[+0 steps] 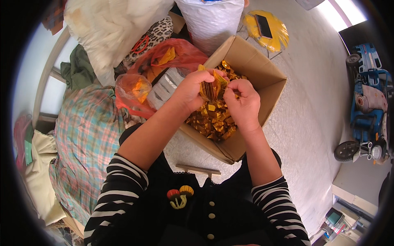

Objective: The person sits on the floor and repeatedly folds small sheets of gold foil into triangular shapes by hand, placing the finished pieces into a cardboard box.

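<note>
My left hand [194,86] grips a folded bundle of gold foil paper [210,91], its layered edges fanned toward me. At the bundle's right side, the thumb and forefinger of my right hand [243,100] pinch the edge of an opened gold foil piece [220,82]. Both hands are over an open cardboard box [258,58]. Inside it lies a heap of small folded gold foil pieces [215,121]. Part of the heap is hidden behind my hands.
Left of the box, a red plastic bag [187,50] holds silvery-grey wrapped bundles [164,87]. Behind stands a white woven sack [212,21]. A phone [263,26] rests on a yellow plastic-wrapped bundle [282,33]. Plaid cloth [89,132] is at left, a blue tricycle [369,92] at right.
</note>
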A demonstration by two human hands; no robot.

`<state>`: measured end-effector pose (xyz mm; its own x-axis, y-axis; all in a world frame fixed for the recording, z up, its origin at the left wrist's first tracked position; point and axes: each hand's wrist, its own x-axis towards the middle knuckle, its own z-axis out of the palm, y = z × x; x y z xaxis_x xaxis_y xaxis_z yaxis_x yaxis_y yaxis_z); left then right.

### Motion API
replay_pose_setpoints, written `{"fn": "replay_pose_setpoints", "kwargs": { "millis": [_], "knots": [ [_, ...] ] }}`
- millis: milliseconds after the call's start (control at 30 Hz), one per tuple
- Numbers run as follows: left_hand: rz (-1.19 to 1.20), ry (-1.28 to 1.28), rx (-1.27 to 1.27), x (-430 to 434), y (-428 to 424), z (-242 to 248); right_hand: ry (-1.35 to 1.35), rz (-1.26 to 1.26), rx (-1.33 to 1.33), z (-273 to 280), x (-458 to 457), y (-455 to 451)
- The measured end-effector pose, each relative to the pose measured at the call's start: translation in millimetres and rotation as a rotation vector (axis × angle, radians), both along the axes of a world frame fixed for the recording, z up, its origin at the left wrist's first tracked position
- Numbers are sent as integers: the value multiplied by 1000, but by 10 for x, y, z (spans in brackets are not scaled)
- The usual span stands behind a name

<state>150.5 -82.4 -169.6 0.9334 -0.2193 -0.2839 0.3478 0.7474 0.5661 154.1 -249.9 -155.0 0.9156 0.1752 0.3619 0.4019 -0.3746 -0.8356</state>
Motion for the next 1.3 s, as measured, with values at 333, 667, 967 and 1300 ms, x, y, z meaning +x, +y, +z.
{"fn": "replay_pose_setpoints", "kwargs": {
  "millis": [333, 667, 967, 1300],
  "knots": [
    [77, 19, 326, -66, -179, 201, -479, -96, -283, 143, 95, -90],
    [121, -67, 434, -52, -51, 169, -102, 15, 68, 160, 122, -147],
    [-32, -163, 455, -65, -14, 259, 985, 282, 717, 151, 151, -218],
    [-78, -176, 436, -68, -6, 280, 1049, 396, 802, 132, 148, -257]
  ]
}}
